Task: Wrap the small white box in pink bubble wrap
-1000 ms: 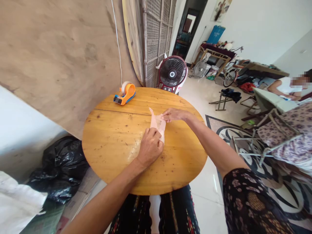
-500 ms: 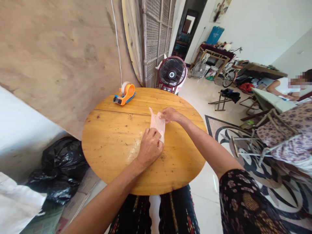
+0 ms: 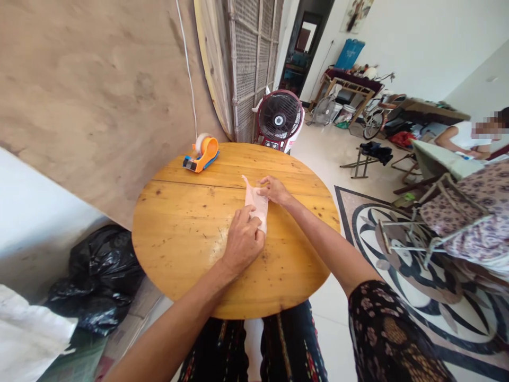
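Note:
A small, thin, pale pink sheet or bag (image 3: 256, 204) lies wrinkled on the round wooden table (image 3: 178, 239), one thin corner pointing up at its far left. My left hand (image 3: 245, 233) is closed over its near part, fingers bent and pressed down on it; what is under the palm is hidden. At the far right edge of the pink piece is my right hand (image 3: 275, 190), its thumb and forefinger apart, the thumb by the piece's edge. An orange and blue tape dispenser (image 3: 203, 154) with a roll of tape stands at the table's far left.
A dark red fan (image 3: 279, 121) stands just behind the table. Black plastic bags (image 3: 99, 270) lie on the left below the table, beside a leaning wooden board (image 3: 99, 95). On the right are a folding stool (image 3: 363, 159), a cloth-covered chair (image 3: 457, 212) and a seated person (image 3: 463, 138).
My right hand's thumb and fingers have spread apart at the far edge of the pink piece. My left hand stays on its near part, fingers slightly looser. The view has shifted slightly.

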`<state>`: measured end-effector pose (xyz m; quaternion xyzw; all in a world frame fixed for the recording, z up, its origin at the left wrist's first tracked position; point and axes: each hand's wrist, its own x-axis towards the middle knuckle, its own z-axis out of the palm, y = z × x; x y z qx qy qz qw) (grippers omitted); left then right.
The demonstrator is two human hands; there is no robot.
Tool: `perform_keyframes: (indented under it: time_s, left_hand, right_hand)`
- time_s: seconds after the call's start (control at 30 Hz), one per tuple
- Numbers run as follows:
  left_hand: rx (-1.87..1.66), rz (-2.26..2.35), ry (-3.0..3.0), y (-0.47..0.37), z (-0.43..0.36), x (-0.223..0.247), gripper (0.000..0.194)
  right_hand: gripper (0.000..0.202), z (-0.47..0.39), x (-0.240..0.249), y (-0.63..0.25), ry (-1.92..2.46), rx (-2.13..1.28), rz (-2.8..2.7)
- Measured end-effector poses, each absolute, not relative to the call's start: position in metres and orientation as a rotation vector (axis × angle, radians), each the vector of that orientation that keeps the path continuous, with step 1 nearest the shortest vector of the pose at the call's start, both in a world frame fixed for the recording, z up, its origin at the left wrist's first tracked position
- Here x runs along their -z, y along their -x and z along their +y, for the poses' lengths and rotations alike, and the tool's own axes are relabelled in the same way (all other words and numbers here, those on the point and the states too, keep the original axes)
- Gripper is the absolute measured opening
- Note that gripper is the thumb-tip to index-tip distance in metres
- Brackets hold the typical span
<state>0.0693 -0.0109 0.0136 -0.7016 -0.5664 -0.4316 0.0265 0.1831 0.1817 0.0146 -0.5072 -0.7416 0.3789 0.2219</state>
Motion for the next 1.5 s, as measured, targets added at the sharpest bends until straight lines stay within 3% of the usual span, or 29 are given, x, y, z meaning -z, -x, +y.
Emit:
perform_keyframes:
  time_s: [0.33,0.73,1.17,1.33,1.5]
  left_hand:
    - [1.175,-1.739,2.171,-0.070,-0.014,-0.018,0.018]
    - [1.122,-1.730,2.221,-0.071,-0.014,-0.019,0.018]
    - [1.134,-1.721,2.239,-0.071,-0.015,-0.021,0.019]
    - [1.188,-1.767,2.193,-0.070,-0.014,-0.015,0.020]
    - [1.312,-1.903,2.133,-0.068,-0.013,-0.011,0.022]
  right_hand:
    - [0.032,0.174,0.001,-0.183,1.342,-0.602,-1.996]
    - [0.050,0.174,0.004,-0.191,1.210,-0.968,-1.969]
    - [0.043,0.167,0.001,-0.183,1.387,-0.568,-2.035]
    - [0.045,0.170,0.006,-0.185,1.313,-0.616,-2.000]
    - [0.063,0.173,0.012,-0.191,1.146,-0.843,-1.958]
